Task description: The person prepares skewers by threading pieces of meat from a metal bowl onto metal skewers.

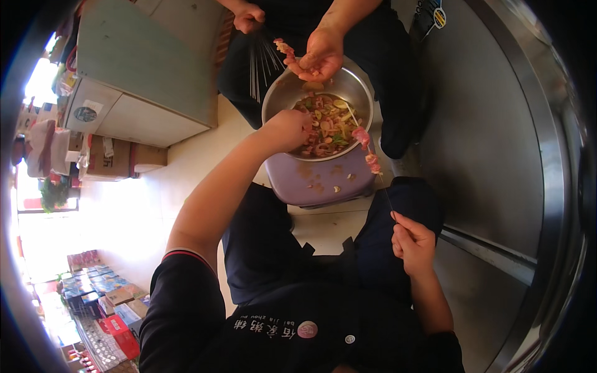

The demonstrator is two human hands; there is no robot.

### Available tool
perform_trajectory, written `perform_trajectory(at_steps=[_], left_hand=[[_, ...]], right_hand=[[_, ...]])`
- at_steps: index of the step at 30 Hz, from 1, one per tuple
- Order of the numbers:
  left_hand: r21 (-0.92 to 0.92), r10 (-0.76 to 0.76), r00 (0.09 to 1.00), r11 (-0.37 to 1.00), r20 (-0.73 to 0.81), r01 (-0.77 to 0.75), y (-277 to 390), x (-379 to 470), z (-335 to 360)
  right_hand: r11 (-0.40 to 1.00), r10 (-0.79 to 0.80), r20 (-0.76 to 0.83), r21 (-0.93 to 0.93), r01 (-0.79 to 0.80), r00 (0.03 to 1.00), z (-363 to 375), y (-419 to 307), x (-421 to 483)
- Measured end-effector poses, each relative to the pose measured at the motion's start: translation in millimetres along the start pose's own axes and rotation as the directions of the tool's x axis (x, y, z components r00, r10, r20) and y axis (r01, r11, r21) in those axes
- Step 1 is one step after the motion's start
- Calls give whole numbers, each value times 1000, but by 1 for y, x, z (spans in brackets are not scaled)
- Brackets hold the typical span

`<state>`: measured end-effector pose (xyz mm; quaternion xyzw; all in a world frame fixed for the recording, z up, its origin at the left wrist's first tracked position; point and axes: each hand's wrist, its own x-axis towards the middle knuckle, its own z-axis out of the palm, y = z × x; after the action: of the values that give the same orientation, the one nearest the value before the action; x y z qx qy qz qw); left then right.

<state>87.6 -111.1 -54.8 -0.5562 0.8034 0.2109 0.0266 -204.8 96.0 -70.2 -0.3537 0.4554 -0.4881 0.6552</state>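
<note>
My left hand (291, 130) reaches over the near left rim of a steel bowl (275, 98). Its fingertips are down at the mix of sliced raw meat and cut vegetables (329, 126), and I cannot tell whether they grip a piece. Lower right, above my knee, my right hand (413, 245) pinches the bare end of a thin metal skewer (386, 193). Pink raw meat pieces (372, 162) are threaded along it, overlapping the bowl's right rim. A pale, straight length (352, 114) runs on past the meat over the bowl, seemingly the skewer's tip.
The bowl rests on a stained purple stool (298, 179) between our knees. Opposite, a co-worker's hand (322, 56) holds skewered meat; their other hand (249, 18) grips several bare skewers (261, 65) pointing towards the bowl. A metal-faced unit (480, 116) borders the right; cartons (109, 156) stand left.
</note>
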Motion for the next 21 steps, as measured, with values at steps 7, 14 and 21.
perform_trajectory(at_steps=[7,14,21], left_hand=[[99,100,995,990,21,-101,0,-4,-4],[-5,288,936,956,-204,-295,31,25,42],[8,153,988,988,-34,-153,52,72,51]], right_hand=[[1000,1,20,-10,-1,1000,0,-1,1],[1000,9,6,-10,-9,1000,1,-1,2],[999,24,-9,39,-24,1000,-2,-1,-1]])
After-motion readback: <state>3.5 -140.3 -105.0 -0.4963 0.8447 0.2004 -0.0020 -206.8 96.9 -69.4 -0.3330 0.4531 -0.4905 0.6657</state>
